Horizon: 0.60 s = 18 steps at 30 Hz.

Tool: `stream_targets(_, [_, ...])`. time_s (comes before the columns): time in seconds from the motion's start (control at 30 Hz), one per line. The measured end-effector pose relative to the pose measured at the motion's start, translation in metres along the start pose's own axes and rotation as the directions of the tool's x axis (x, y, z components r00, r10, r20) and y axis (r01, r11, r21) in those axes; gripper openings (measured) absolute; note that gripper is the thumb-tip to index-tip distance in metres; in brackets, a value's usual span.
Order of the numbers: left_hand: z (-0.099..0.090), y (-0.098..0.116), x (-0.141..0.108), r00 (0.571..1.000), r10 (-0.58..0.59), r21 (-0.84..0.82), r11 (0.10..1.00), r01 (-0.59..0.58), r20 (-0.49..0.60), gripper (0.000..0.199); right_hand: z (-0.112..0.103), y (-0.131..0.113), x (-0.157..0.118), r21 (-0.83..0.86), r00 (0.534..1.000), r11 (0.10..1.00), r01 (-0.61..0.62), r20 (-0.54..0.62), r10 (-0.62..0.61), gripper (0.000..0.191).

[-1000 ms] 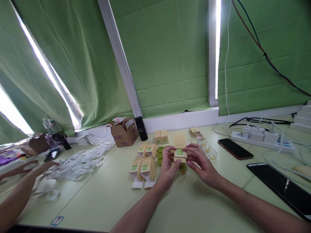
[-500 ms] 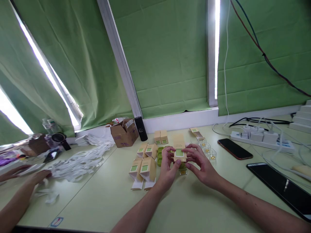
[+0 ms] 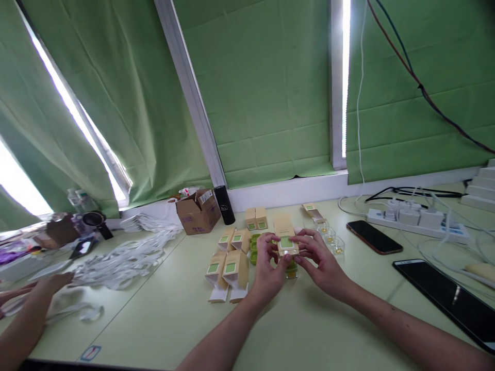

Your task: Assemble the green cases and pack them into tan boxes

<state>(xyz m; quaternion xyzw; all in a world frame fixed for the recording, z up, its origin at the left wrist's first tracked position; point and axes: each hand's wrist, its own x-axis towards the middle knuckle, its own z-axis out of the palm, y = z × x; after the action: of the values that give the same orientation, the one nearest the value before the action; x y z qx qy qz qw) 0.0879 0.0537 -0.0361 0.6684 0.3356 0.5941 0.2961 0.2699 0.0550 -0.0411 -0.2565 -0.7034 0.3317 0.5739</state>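
Between my two hands is a small kraft paper box (image 3: 284,225) with a green window on its front. My left hand (image 3: 267,263) grips its left side, thumb at the lower edge. On the other side my right hand (image 3: 319,260) pinches it between thumb and fingers. Something clear shows at the box's lower end, partly hidden by my fingers. Green containers (image 3: 254,249) sit beside my left hand, and a clear one (image 3: 292,272) lies below the box. To the left stand several kraft boxes (image 3: 235,268), the front ones with white flaps open.
Clear cups (image 3: 337,246) and a flattened kraft box (image 3: 312,210) lie behind my right hand. Two phones (image 3: 374,237) and a power strip (image 3: 417,219) with cables are at right. A carton (image 3: 199,212) and black cylinder (image 3: 224,205) stand behind. A co-worker's hands (image 3: 56,283) handle white straps (image 3: 124,260).
The box between my hands has tilted slightly, and a clear piece now shows at its lower end. At left, the co-worker's hands have moved left, drawing a white strap along.
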Motion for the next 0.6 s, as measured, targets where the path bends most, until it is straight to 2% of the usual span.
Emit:
stream_targets(0.4, [0.0027, 0.0029, 0.0012, 0.998, 0.016, 0.053, 0.999, -0.013, -0.066, 0.038, 0.0007, 0.0035, -0.0012, -0.007, 1.000, 1.000, -0.007, -0.001, 0.007, 0.032])
stream_targets(0.6, [0.0016, 0.0031, 0.0006, 0.998, 0.039, 0.051, 0.998, -0.036, -0.053, 0.037, 0.0008, 0.0049, 0.0001, 0.033, 1.000, 0.999, -0.013, 0.002, 0.013, 0.029])
